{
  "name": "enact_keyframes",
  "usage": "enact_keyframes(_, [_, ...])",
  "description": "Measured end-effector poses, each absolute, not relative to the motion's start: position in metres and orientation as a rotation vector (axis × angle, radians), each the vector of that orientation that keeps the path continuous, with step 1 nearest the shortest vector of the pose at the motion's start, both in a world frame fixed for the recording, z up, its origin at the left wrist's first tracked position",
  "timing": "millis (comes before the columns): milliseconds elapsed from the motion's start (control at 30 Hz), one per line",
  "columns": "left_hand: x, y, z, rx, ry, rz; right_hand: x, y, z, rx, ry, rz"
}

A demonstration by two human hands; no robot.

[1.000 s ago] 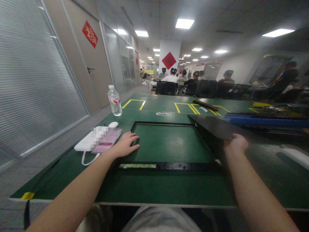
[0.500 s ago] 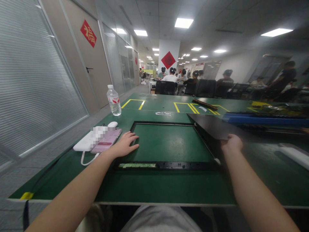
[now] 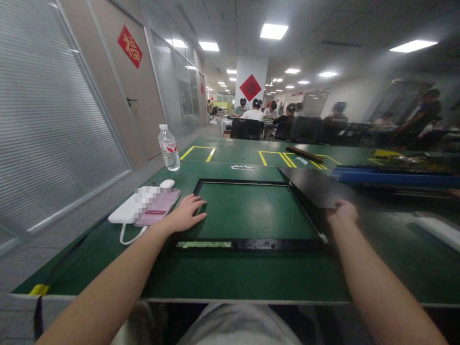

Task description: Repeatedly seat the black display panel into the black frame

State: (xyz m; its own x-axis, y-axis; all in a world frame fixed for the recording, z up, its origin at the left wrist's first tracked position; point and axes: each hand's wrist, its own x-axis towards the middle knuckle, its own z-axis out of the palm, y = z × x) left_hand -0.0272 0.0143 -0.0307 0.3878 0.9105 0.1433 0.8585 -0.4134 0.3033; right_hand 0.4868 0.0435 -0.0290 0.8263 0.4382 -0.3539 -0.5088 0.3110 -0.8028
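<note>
Dark panel [image 3: 314,185] has shifted left (only slightly).

Lighting: white ceiling panels [image 3: 274,31], overhead; room moderately dim. Glare: soft pale patch on green table [image 3: 264,208]. Blur: right side hazy, dark sheet [image 3: 314,186] smeared rightward. Distortion: wide-angle, door [image 3: 142,120] leaning. Pixelation: blocks over phone [image 3: 166,203], distant person [image 3: 335,125].

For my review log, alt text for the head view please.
Right hand holds a tilted black panel at the right of a rectangular black frame on a green table; left hand lies across the frame's left side.
</note>
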Motion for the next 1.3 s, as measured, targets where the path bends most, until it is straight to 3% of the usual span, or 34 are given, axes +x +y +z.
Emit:
enact_keyframes(933, [-0.023,0.012,-0.03,2.411,1.626,0.438,0.49,0.044,-0.031,-1.106,0.061,0.769])
enact_keyframes(1300, [-0.022,0.012,-0.03,2.386,1.607,0.508,0.474,0.029,0.004,-0.89,-0.067,0.795])
